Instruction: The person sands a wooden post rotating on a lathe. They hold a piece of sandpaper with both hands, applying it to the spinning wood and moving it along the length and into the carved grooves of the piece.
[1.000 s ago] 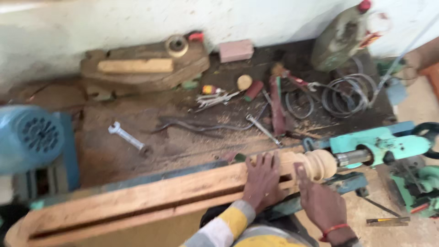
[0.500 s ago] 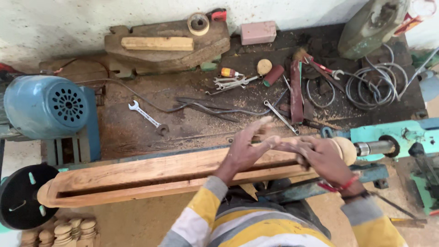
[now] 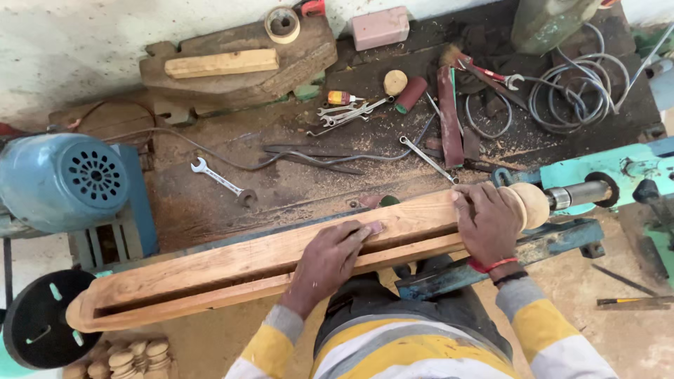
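A long slotted wooden workpiece is mounted across a lathe, its turned round end against the teal tailstock. My left hand presses a small pinkish piece, probably sandpaper, flat on the middle of the wood. Near the rounded end, my right hand grips over the top of the workpiece, a red band on its wrist. The black faceplate carries the left end.
A blue electric motor stands at the left. The sawdust-covered bench behind holds spanners, a coil of grey wire, a pink block, wood scraps and a tape roll. Turned wooden pieces lie bottom left.
Both hands were lifted with fingers spread over the wood; now the left presses down at mid-length and the right clasps the right end. The view has tilted slightly.
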